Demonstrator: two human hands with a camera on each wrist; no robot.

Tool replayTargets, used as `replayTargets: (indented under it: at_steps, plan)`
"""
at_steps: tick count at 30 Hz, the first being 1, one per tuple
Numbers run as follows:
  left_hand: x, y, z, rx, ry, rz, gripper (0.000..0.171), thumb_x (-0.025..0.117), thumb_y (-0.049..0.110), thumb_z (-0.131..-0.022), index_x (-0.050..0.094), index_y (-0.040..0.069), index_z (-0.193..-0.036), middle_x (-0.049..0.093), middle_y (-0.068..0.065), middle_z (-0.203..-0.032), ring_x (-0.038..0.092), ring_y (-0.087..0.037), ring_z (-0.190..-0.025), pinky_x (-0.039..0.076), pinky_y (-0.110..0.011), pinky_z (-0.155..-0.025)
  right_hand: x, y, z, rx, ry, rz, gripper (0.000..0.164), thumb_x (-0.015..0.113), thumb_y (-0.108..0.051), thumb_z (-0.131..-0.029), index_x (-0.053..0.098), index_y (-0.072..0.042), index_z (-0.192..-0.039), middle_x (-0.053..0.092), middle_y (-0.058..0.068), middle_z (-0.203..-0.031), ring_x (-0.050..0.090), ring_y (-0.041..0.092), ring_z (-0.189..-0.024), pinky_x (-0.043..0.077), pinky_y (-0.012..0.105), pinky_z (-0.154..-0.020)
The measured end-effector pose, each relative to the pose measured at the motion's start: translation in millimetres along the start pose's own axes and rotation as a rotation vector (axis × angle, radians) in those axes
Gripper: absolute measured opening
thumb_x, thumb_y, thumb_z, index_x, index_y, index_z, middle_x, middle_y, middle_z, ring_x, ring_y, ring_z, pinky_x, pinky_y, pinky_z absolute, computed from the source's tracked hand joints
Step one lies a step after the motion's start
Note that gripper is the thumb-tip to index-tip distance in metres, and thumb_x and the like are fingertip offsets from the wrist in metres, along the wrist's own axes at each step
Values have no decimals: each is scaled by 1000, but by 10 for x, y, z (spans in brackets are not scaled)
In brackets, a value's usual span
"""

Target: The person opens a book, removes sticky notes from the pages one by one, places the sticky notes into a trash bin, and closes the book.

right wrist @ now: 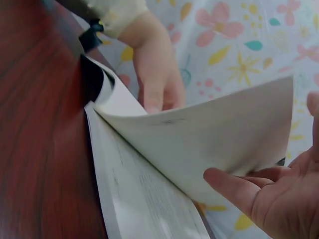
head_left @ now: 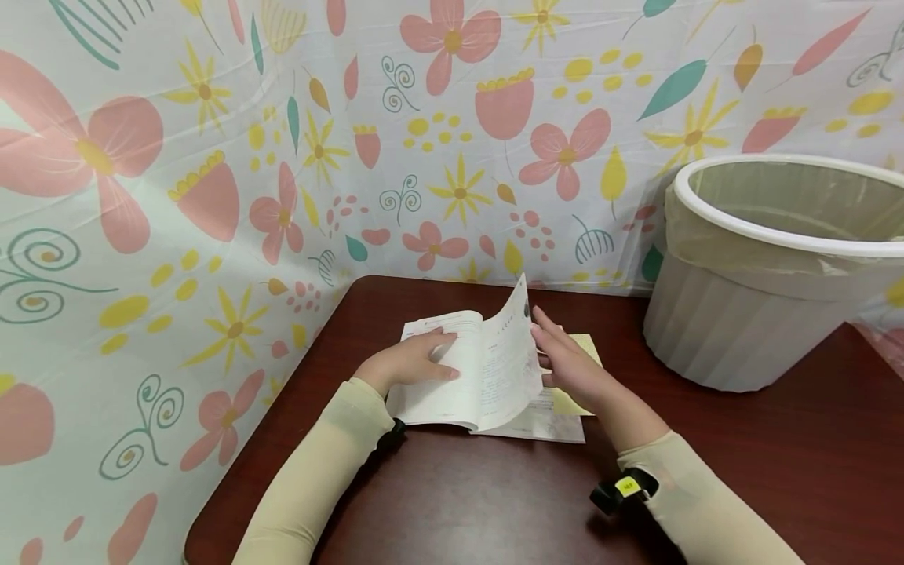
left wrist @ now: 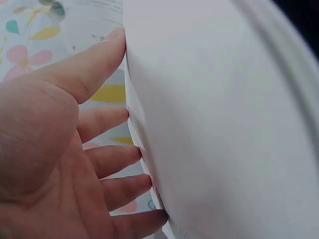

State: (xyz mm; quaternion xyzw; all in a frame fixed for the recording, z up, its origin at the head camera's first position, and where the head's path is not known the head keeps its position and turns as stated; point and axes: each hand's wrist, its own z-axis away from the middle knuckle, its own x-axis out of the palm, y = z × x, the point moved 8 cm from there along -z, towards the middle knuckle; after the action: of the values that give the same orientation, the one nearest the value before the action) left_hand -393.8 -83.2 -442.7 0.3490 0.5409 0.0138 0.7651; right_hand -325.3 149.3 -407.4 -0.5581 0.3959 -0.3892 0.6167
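Observation:
An open book with printed white pages lies on the dark red-brown table, one page raised and curving upward. My left hand rests on the left-hand pages with thumb and fingers spread; in the left wrist view its fingertips touch the white paper. Beside the raised page is my right hand, palm toward it. From the right wrist view, a finger of that hand reaches against the page's underside, and the other fingers lie near its outer edge.
Pale yellow paper shows under the right hand, beside the book. A grey bin with a white rim and clear liner stands at the table's back right. Flower-patterned cloth hangs behind and to the left of the table.

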Motion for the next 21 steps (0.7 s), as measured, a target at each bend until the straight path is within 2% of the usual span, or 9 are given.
replayTargets:
  at_steps: [5,9,11,15,18,21]
  plan:
    - [-35,-84,5,-34,8,10,86,75,50,-93,43,22,-168,27,-9,-178,24,-27,-165,25,-42,-127,189,-15,-112,-55,-23,71,82,25,-62,-109,-4,-23,-175,7,15,-181,20,49,-162,44,66,-108]
    - [-58,-136,7,-50,13,24,85,75,48,-94,44,21,-167,28,-9,-177,24,-26,-165,26,-41,-127,324,-11,-182,-70,-13,102,85,20,-65,-108,-2,-19,-175,1,11,-182,8,44,-166,38,71,-112]
    - [-67,-155,7,-55,14,26,84,75,47,-94,44,20,-167,29,-9,-177,25,-26,-165,25,-41,-127,390,-6,-204,-74,-10,110,86,20,-66,-107,-2,-17,-175,0,11,-182,4,40,-167,35,70,-115]
    - [-86,-193,0,-65,15,21,83,75,45,-95,43,18,-167,32,-9,-176,27,-26,-164,27,-42,-127,496,12,-203,-94,12,215,85,24,-65,-108,5,-17,-175,3,7,-182,3,33,-168,24,60,-124]
    - [-106,-250,-2,-81,26,15,83,75,45,-95,44,19,-167,37,-6,-173,33,-27,-161,31,-43,-125,564,41,-187,-100,20,315,86,30,-66,-106,10,-18,-175,7,4,-181,4,30,-168,18,52,-128]
    - [-130,-318,5,-103,39,9,82,75,46,-94,46,20,-166,44,-5,-169,41,-27,-157,37,-44,-121,619,90,-184,-101,6,381,85,33,-64,-107,13,-18,-175,9,4,-181,5,28,-168,15,50,-129]
